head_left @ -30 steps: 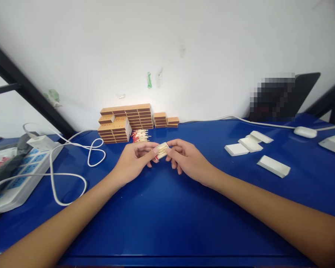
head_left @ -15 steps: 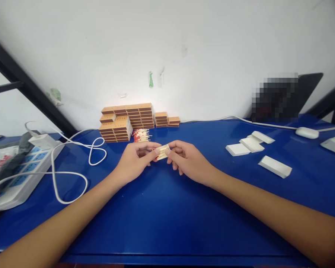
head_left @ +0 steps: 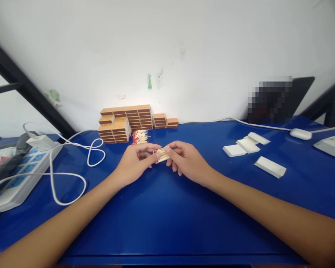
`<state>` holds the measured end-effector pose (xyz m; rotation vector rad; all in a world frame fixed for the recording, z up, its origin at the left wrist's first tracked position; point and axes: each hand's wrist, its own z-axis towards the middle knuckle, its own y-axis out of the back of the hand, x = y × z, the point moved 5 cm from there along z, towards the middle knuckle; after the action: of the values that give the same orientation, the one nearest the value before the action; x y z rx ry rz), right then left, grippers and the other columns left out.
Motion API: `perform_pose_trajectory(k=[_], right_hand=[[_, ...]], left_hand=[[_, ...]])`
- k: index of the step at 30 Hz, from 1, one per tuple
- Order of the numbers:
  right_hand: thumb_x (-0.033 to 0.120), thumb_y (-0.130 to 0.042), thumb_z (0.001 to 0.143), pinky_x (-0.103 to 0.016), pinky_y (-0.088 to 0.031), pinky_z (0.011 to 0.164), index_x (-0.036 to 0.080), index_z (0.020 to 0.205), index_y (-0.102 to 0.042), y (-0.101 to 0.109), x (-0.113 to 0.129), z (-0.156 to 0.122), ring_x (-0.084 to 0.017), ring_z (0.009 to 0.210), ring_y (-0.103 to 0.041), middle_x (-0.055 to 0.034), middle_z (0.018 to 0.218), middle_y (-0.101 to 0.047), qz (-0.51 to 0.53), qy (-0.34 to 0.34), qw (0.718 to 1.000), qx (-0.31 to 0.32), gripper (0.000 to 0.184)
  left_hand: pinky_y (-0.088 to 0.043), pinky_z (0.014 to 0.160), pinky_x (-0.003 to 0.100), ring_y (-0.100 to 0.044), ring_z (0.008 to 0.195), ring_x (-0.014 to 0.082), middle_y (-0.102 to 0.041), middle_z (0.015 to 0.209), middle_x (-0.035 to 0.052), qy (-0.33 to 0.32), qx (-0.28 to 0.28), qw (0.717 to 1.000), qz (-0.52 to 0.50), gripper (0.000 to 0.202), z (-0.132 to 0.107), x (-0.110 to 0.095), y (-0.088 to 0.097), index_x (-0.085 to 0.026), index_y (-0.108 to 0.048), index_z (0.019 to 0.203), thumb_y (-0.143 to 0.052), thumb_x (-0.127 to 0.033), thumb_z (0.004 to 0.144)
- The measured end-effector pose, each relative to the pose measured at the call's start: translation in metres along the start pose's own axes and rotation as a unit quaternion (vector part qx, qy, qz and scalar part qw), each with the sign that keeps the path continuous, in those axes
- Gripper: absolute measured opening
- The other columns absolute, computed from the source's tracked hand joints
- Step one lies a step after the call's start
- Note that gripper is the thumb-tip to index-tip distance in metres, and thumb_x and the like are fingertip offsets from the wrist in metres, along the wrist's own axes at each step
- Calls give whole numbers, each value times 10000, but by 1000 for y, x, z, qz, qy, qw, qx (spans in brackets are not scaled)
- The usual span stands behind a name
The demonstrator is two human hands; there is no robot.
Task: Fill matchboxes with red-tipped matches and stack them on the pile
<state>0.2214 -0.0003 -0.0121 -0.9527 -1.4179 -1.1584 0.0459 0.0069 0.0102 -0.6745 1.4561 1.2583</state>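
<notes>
The left hand (head_left: 136, 163) and right hand (head_left: 187, 160) grip a small, shallow white cardboard tray (head_left: 164, 160) above the glossy blue bench (head_left: 167, 219).
The right thumb (head_left: 172, 154), at the tray's edge a second ago, now lies over its slim wooden matches (head_left: 162, 152), seemingly steadying them. Just beyond the tray sits a loose heap of red-tipped matchsticks (head_left: 141, 137); farther beyond it, stacked orange-and-brown cardboard matchboxes (head_left: 115, 131).

Wht pwr strip (head_left: 30, 167) w/ plug (head_left: 41, 143) & looped cable (head_left: 63, 204) on L, dk panel (head_left: 299, 97) nr wall (head_left: 206, 56) on R.
</notes>
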Motion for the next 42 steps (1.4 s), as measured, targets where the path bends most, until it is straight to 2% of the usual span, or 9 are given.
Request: perform_pose_trajectory(k=[6, 11, 17, 21, 29, 35, 42], right_hand=[[429, -609, 1043, -201, -463, 390, 195, 1081, -634, 0, 0, -1, -112, 532, -592, 2, 724, -675, 1, -2, 1000, -5, 239], [395, -595, 1045, -201, -452, 383, 197, 1078, -625, 0, -2, 0, -111, 525, -578, 12, 711, -661, 1, -3, 1000, -2, 203], [415, -603, 1041, -205, -463, 393, 199, 1092, -623, 0, -1, 0, -117, 543, -593, 9, 721, -666, -13, 1, 1000, 0, 222], [441, -620, 1030, -204, -458, 403, 202, 1081, -621, 0, -1, 0, -113, 543, -588, 10, 727, -670, -14, 10, 1000, 1, 245], [369, -606, 1030, -199, -446, 401, 206, 1076, -618, 0, -2, 0, -111, 547, -577, 15, 736, -662, -11, 2, 1000, 4, 170], [416, -610, 1036, -205, -460, 420, 198, 1139, -595, -1, -1, -1, -115, 570, -592, 16, 756, -662, -12, 10, 1000, 14, 242], [456, -581, 1046, -193, -450, 427, 197, 1126, -603, -3, -3, 0, -109, 575, -587, 16, 759, -658, -6, 26, 999, 33, 272]], left_hand=[[-593, 624, 286, -703, 683, 163, -809, 949, 90, 0, 3, 1000, -7, 418, 1, -3, 0, -157, -808, 1156, -813, -478, 888], [-591, 660, 288, -727, 757, 181, -812, 1057, 122, 11, -2, 1000, -12, 499, 1, 3, 2, -152, -783, 1225, -878, -443, 831], [-585, 634, 287, -688, 691, 164, -805, 896, 87, -3, 3, 1000, -4, 412, 1, -1, 0, -145, -811, 1150, -838, -442, 867], [-590, 636, 291, -692, 690, 169, -801, 873, 81, -3, -2, 1000, -3, 413, 0, -3, 1, -149, -813, 1150, -840, -444, 861], [-589, 627, 285, -677, 654, 148, -813, 951, 92, 2, -10, 1000, -9, 356, 1, -3, 1, -139, -818, 1122, -817, -388, 867], [-579, 634, 286, -673, 627, 141, -812, 919, 89, 5, -16, 1000, -5, 375, 1, -1, 4, -137, -814, 1151, -821, -387, 872], [-576, 605, 285, -664, 615, 142, -811, 914, 85, 11, -31, 999, -17, 397, 1, 2, 5, -140, -817, 1143, -847, -402, 846]])
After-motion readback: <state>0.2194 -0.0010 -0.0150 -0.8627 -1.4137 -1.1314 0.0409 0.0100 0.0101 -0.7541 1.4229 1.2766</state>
